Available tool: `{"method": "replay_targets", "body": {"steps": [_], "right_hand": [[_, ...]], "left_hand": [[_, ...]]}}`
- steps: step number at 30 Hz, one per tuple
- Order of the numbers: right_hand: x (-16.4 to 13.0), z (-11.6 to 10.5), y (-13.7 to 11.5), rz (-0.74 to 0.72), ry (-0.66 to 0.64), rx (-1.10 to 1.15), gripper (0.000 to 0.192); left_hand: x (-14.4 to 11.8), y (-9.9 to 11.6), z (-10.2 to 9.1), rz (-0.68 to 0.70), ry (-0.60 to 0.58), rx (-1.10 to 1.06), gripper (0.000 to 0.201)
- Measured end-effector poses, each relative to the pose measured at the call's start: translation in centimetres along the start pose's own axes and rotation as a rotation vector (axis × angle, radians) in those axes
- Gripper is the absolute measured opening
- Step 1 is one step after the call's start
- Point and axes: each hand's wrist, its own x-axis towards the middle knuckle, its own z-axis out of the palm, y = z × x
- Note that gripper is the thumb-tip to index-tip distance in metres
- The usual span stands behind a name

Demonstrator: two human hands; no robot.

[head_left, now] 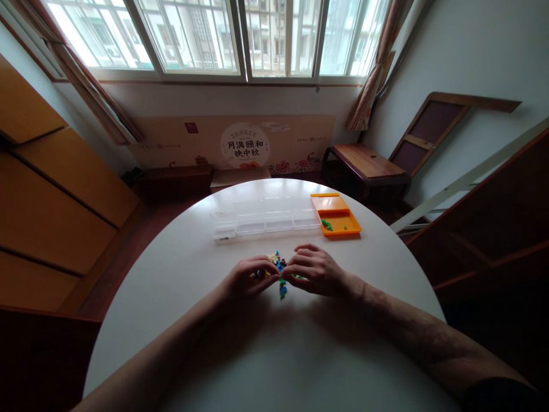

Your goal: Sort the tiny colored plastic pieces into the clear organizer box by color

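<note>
My left hand (249, 278) and right hand (315, 270) pinch at the heap of small coloured pieces (279, 270) mid-desk (274, 355), most unsorted; only a few green pieces (327, 225) lie in the orange tray (338, 220), the clear boxes (266, 220) looking empty.

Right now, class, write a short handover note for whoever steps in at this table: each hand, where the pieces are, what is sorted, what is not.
Left hand: curled on the small coloured pieces, mid-table; grip unclear.
Right hand: fingers on the same pile.
Orange tray: a few green pieces inside.
Clear boxes: in a row beyond the pile; contents cannot be made out.
Done: some green pieces in the orange tray.
Left: the mixed pile on the white table.
</note>
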Motion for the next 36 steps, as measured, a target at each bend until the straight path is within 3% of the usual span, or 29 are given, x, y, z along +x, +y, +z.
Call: {"method": "replay_targets", "body": {"steps": [10, 15, 19, 24, 28, 32, 36], "right_hand": [[0.1, 0.3, -0.1, 0.031, 0.053, 0.033, 0.006], [-0.3, -0.2, 0.9, 0.118, 0.076, 0.060, 0.003], [-1.6, -1.6, 3.5, 0.280, 0.167, -0.063, 0.005], [-4.2, -3.8, 7.9, 0.638, 0.300, -0.305, 0.020], [-5.8, -4.4, 9.9, 0.840, 0.360, -0.333, 0.023], [-6.2, -3.9, 10.3, 0.936, 0.298, -0.309, 0.021], [-6.0, -3.2, 9.9, 0.914, 0.280, -0.290, 0.023]], "left_hand": [[-0.3, 0.4, -0.2, 0.030, 0.028, 0.016, 0.013], [-0.7, 0.8, -1.4, 0.086, -0.010, 0.238, 0.013], [-0.8, 0.4, -1.5, 0.187, -0.046, 0.445, 0.014], [-0.8, 0.5, -0.3, 0.223, -0.084, 0.419, 0.011], [-0.9, 0.4, 0.4, 0.256, -0.116, 0.453, 0.016], [-1.0, 0.1, 0.7, 0.242, -0.114, 0.485, 0.023], [-1.0, 0.0, 0.9, 0.218, -0.108, 0.476, 0.010]]}}
